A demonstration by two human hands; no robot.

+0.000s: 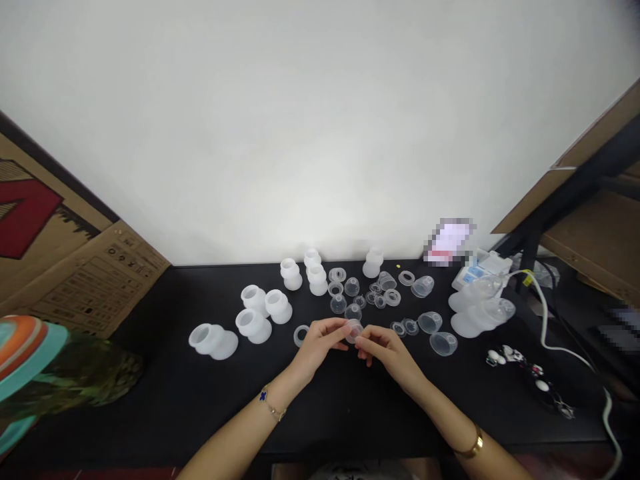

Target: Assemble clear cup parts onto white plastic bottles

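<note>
Both my hands meet over the middle of the black table (pixel 165 400). My left hand (pixel 320 343) and my right hand (pixel 383 347) pinch one small clear plastic cap (pixel 354 331) between their fingertips. A clear ring (pixel 301 335) lies just left of my left hand. Behind the hands lie several small clear rings and caps (pixel 373 293). Frosted white silicone pieces (pixel 253 323) stand to the left and at the back.
Cardboard boxes (pixel 75 267) lean at the left, and a wooden frame (pixel 575 200) stands at the right. A white cable (pixel 560 333) and small dark parts (pixel 535 377) lie at the right. A teal and orange object (pixel 25 360) sits at the left edge. A white wall is behind.
</note>
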